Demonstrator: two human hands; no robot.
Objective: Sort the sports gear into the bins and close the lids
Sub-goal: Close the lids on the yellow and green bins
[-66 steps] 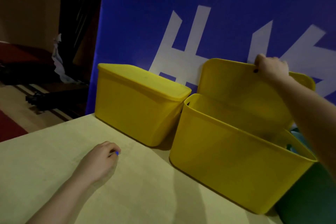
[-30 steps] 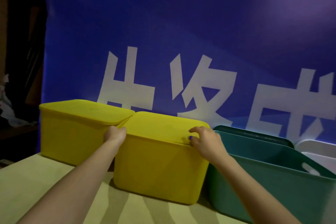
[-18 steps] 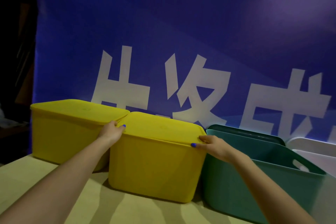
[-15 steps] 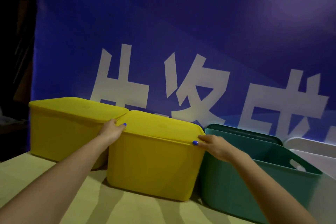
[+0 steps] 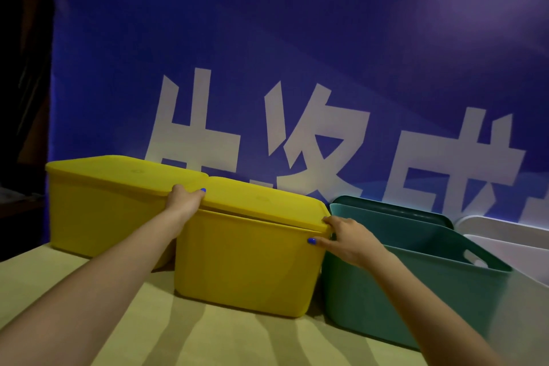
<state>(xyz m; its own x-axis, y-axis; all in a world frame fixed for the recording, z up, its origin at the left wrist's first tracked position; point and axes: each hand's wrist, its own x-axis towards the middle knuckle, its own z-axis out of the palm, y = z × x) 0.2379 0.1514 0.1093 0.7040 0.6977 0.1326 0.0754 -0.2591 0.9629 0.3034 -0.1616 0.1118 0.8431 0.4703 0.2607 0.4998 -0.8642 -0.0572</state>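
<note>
Along the desk's (image 5: pixel 154 315) far edge, the second yellow bin (image 5: pixel 246 264) wears its lid (image 5: pixel 261 202) loosely. Left hand (image 5: pixel 185 200) and right hand (image 5: pixel 344 236) pinch opposite lid corners; uneven pressing could leave one side unseated.

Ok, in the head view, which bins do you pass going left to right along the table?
Lidded yellow bin → second yellow bin, left hand and right hand at its lid's corners → open green bin → white bin.
</note>
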